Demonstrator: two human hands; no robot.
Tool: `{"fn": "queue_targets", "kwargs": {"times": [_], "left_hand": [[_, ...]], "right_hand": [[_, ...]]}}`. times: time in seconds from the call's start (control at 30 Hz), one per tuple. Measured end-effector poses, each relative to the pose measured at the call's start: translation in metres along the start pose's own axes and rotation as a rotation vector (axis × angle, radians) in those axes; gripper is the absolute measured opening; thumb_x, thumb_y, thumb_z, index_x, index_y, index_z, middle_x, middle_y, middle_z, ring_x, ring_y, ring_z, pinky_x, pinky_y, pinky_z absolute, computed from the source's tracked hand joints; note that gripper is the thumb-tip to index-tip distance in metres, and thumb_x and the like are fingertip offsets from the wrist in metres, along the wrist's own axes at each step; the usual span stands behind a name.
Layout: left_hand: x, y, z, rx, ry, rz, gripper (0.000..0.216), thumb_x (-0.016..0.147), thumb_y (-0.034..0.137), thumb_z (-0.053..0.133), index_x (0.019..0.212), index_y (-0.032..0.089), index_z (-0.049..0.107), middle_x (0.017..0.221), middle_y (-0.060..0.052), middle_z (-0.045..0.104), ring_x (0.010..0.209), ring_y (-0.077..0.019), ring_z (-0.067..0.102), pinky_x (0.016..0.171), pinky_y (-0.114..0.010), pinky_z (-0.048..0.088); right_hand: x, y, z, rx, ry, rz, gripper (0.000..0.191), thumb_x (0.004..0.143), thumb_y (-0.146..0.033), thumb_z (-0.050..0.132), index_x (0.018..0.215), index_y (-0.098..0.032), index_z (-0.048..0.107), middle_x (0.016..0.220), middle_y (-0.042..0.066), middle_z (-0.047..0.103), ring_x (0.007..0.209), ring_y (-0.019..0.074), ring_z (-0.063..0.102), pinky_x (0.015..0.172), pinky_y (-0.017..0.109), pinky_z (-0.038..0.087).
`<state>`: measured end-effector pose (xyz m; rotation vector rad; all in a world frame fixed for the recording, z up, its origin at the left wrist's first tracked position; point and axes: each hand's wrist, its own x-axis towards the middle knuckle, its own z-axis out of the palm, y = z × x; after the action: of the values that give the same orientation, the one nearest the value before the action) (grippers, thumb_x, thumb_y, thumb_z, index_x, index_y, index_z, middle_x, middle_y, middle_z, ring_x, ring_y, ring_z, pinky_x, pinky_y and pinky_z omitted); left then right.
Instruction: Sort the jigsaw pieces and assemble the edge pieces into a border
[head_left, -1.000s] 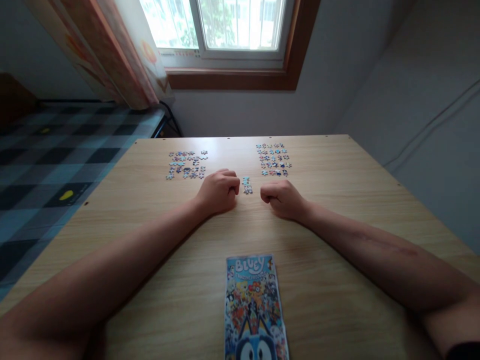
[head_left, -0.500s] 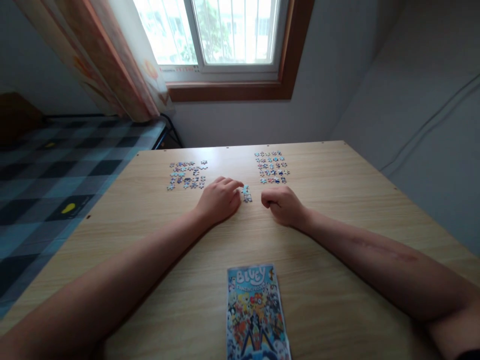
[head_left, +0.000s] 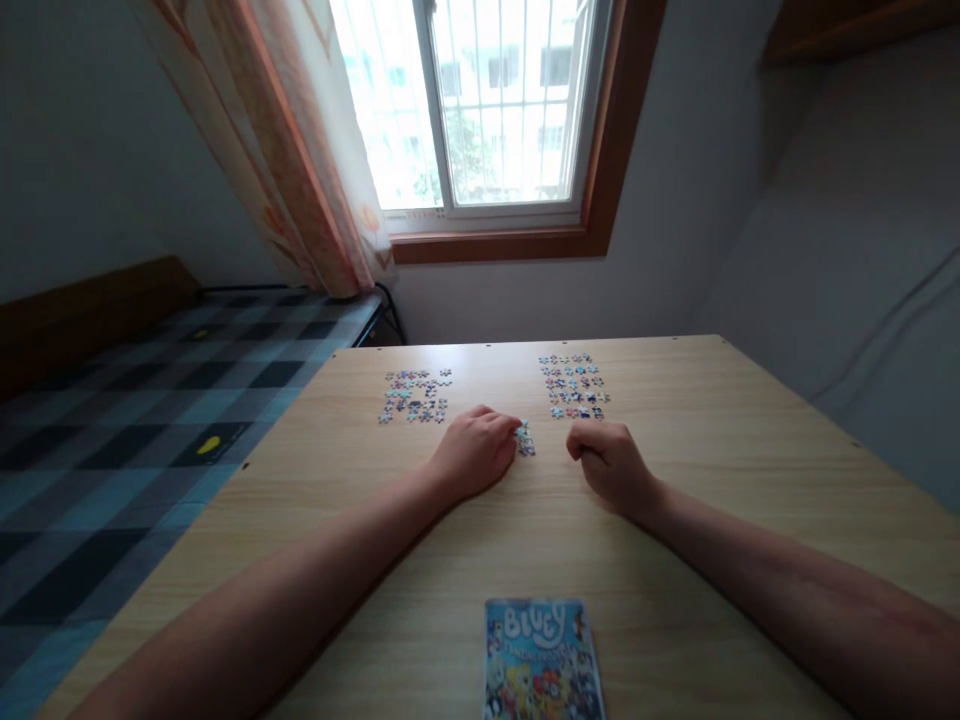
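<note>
My left hand rests on the table with its fingers reaching forward. Its fingertips touch the upper edge of a small joined cluster of puzzle pieces. To the right of that cluster, and apart from it, my right hand is curled closed with the knuckles up; whatever its fingers may hold is hidden. Beyond my left hand lies a group of loose puzzle pieces in loose rows. A second group of loose pieces is spread in rows beyond my right hand.
A colourful card headed "Bluey" lies flat near me on the wooden table. A bed with a checked cover stands to the left. Past the table's far edge are a curtain and a barred window.
My view has tilted up, so the table and hands appear lower and further right. Against the puzzle pieces both hands stay nearly where they were; the left fingers look slightly more bent.
</note>
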<state>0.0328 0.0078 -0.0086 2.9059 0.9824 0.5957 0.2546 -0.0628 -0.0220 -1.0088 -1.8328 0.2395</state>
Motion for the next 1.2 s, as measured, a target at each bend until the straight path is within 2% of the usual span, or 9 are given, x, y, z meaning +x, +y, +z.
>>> {"fn": "queue_targets", "kwargs": {"times": [0.73,0.9,1.07,1.2], "left_hand": [[-0.002,0.004,-0.004,-0.027,-0.042,0.012,0.026,0.096,0.023,0.049,0.112,0.02,0.07,0.104,-0.007,0.077,0.1,-0.0234,0.067,0.095,-0.038,0.051],[-0.003,0.006,-0.005,0.013,-0.07,0.02,0.027,0.097,0.023,0.047,0.115,0.02,0.067,0.11,-0.008,0.074,0.102,-0.0233,0.064,0.096,-0.038,0.05],[-0.003,0.014,-0.009,0.16,-0.122,-0.047,0.022,0.097,0.026,0.046,0.098,0.018,0.066,0.102,-0.012,0.07,0.097,-0.0266,0.061,0.087,-0.04,0.051],[-0.004,0.021,-0.013,0.275,-0.208,-0.212,0.024,0.095,0.032,0.049,0.094,0.016,0.066,0.1,-0.016,0.07,0.094,-0.0308,0.063,0.082,-0.045,0.051]], "right_hand": [[-0.002,0.001,0.003,-0.021,0.006,-0.019,0.021,0.062,-0.003,0.039,0.057,-0.022,0.046,0.054,-0.003,0.049,0.052,0.0126,0.046,0.054,0.024,0.034],[-0.002,0.001,0.003,-0.016,-0.001,-0.021,0.021,0.061,-0.003,0.039,0.058,-0.022,0.047,0.054,-0.003,0.05,0.052,0.013,0.047,0.054,0.024,0.035],[-0.002,0.002,0.004,-0.009,-0.005,-0.015,0.02,0.061,-0.004,0.04,0.058,-0.022,0.046,0.054,-0.003,0.049,0.052,0.0133,0.046,0.054,0.024,0.035],[-0.003,0.003,0.004,0.0,-0.008,-0.008,0.021,0.061,-0.003,0.039,0.058,-0.022,0.046,0.055,-0.003,0.05,0.053,0.0133,0.046,0.054,0.025,0.034]]}}
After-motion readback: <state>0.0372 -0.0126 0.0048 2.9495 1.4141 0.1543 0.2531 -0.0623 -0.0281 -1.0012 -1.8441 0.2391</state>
